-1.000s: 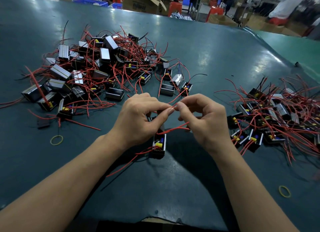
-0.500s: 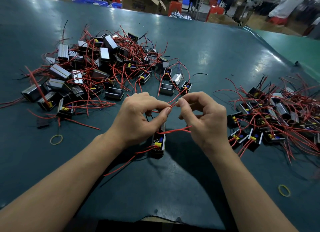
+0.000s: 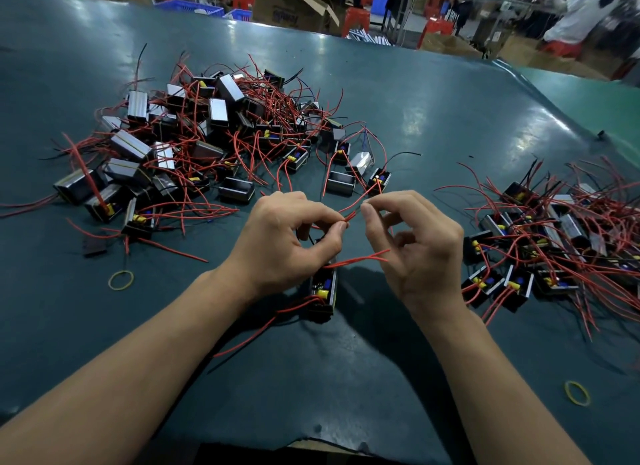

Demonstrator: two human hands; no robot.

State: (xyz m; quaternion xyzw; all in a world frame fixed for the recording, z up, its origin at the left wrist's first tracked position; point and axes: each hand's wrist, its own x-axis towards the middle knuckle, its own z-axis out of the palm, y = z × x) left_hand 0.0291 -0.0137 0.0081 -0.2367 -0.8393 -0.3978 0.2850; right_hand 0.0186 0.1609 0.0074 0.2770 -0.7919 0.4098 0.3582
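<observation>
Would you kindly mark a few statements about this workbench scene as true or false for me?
1. The left hand pinches red wires. True.
2. The right hand lies flat on the table. False: it is held above the table, fingers curled.
3. A yellow rubber band lies left of the left wrist. True.
4. Most modules are heaped on the right. False: the bigger pile lies on the left, the smaller pile on the right.
</observation>
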